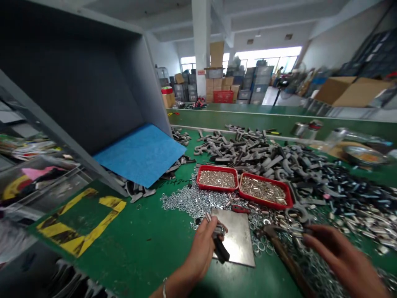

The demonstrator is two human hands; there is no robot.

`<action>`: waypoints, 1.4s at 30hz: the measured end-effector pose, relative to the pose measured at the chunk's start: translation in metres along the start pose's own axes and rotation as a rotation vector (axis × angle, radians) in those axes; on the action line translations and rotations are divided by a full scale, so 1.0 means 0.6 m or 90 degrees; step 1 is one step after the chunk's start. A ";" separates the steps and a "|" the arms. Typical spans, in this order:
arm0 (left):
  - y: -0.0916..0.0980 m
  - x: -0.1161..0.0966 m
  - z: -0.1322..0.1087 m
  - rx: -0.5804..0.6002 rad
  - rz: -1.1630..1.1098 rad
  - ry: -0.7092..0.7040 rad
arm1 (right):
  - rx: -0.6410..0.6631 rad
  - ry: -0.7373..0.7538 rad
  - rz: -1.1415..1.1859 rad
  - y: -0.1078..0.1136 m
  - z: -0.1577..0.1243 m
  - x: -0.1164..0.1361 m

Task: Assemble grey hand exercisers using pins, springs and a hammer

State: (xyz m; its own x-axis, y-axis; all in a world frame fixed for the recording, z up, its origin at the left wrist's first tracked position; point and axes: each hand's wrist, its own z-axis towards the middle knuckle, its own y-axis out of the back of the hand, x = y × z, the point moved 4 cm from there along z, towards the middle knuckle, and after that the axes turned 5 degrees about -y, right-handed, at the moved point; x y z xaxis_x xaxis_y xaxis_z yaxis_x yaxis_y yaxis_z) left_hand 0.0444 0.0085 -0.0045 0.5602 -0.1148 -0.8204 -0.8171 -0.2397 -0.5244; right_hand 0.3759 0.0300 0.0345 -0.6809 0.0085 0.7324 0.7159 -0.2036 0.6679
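Note:
My left hand (203, 244) is closed around a small metal part with a black handle (221, 249). A short ridged silver piece (208, 217) sticks up at its thumb. The hand is over the left edge of a flat steel plate (237, 238). My right hand (338, 252) is at the right, above loose washers and metal sleeves. Its thumb and forefinger are drawn together, and what lies between their tips is too small to make out. A hammer (281, 248) with a wooden handle lies between the plate and my right hand.
Two red trays (217, 189) of small metal pieces stand behind the plate, amid scattered washers (182, 200). Grey wrench-like parts (248, 149) are heaped farther back, dark bolts (362, 186) to the right. A blue sheet (142, 153) and a grey open box (130, 74) stand left.

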 end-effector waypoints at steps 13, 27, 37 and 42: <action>0.017 -0.046 -0.024 0.147 0.255 -0.064 | 0.166 0.225 0.088 -0.187 -0.126 0.209; -0.013 -0.068 -0.030 0.201 0.395 -0.086 | 0.228 0.100 0.300 -0.202 -0.123 0.201; -0.007 -0.051 -0.016 0.249 0.588 -0.223 | 0.538 -0.346 0.625 -0.245 -0.145 0.220; -0.010 -0.063 -0.026 0.343 0.545 -0.236 | 0.695 -0.369 0.599 -0.278 -0.176 0.210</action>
State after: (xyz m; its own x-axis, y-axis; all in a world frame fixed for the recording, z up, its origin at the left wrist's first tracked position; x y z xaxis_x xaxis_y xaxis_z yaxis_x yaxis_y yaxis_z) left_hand 0.0302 -0.0004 0.0333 -0.2288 0.2779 -0.9329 -0.9210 0.2486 0.2999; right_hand 0.1545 -0.0385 0.0014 0.0290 0.7075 0.7061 0.7728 0.4322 -0.4647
